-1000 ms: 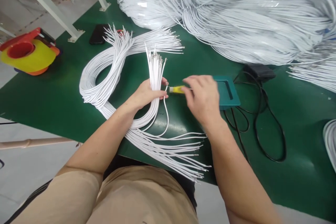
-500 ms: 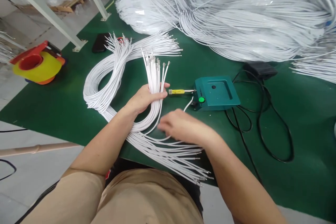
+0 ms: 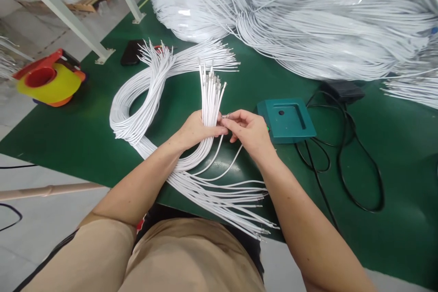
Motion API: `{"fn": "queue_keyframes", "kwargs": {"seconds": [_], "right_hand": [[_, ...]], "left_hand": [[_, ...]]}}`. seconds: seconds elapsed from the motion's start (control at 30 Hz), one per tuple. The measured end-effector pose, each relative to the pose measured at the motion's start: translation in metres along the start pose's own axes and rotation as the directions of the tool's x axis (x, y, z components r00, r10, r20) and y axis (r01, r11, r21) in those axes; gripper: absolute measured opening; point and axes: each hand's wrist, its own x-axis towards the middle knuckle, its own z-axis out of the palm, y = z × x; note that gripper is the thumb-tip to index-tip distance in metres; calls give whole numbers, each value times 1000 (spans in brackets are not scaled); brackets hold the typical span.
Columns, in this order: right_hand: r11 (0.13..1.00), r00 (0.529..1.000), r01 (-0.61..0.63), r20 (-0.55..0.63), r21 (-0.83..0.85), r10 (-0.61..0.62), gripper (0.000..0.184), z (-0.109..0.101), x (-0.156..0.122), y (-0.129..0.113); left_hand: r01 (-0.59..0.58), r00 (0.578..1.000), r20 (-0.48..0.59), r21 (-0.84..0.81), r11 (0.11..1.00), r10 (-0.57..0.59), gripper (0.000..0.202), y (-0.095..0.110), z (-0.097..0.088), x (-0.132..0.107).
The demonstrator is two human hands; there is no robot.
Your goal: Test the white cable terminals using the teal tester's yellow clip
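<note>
Right hand (image 3: 247, 128) had risen to left hand (image 3: 198, 130), mid-frame.
Pinching, it apparently brought a wire (image 3: 234, 160) to the bundle (image 3: 210, 107) clamped in the left.

In the left hand (image 3: 195, 129), the cable bundle (image 3: 210, 105) has smooth, plastic-looking sheathing with a soft sheen, tipped above the grip with shiny metal. Right of the grip, the teal box (image 3: 288, 122) looks like smooth, matt plastic, and the tabletop (image 3: 248, 83) beneath is smooth, glossy in patches. Below the grip, the shirt (image 3: 195, 255) is matt, creased cloth.
</note>
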Motion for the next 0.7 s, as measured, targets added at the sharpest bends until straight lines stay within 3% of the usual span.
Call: {"fn": "queue_keyframes", "kwargs": {"seconds": [0.1,0.27,0.4,0.47,0.7], "right_hand": [[982,998,-62,22,179,59,21,1,0,0],[830,960,-277,185,484,212,23,4,1,1],[881,985,-171,81,441,150,18,6,2,-1],[898,993,-119,74,423,97,26,5,3,-1],[866,976,-199,177,459,130,35,3,3,3]], "left_hand": [[14,1000,-20,-81,997,-16,32,0,2,0],[28,1000,-1,-232,972,-29,33,2,4,-1],[17,1000,16,-235,972,-13,34,5,5,-2],[6,999,38,-236,972,3,33,6,7,-3],[0,998,56,-274,962,16,33,5,8,-3]]}}
